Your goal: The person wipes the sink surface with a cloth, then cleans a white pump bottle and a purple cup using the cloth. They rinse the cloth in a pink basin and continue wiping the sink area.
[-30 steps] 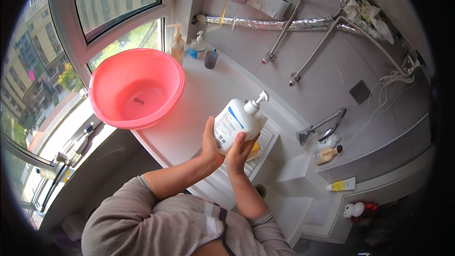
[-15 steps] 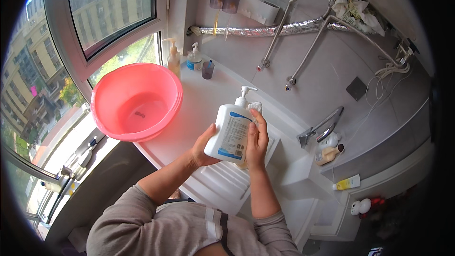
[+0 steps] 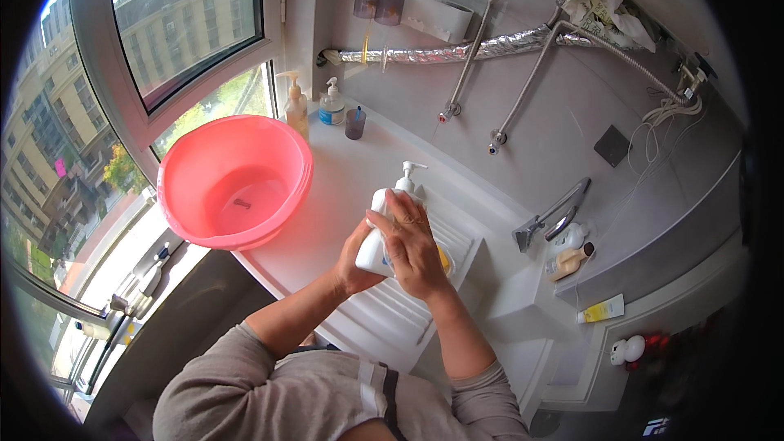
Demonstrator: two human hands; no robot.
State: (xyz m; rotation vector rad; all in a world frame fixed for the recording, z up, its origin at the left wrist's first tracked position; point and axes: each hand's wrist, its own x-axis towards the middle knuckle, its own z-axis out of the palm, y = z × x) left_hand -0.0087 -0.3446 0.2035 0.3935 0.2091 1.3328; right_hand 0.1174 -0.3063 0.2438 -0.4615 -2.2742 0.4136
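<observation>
Head view — left hand (image 3: 352, 263) curled round a smooth, round-shouldered white pump bottle (image 3: 372, 254), right hand (image 3: 411, 249) extended flat over it.

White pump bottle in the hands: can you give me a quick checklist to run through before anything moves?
1. Bottle supported: ok. The left hand holds the white pump bottle at its left side.
2. Right hand on the bottle: ok. It lies across the front; whether it grips firmly, cannot tell.
3. Front of the bottle in view: not ok. The right hand covers much of it.
4. Pump head uncovered: ok. It shows above the fingers.
5. Pump locked: cannot tell from this view.
6. Pink basin apart from the hands: ok. It stands to their left.
</observation>
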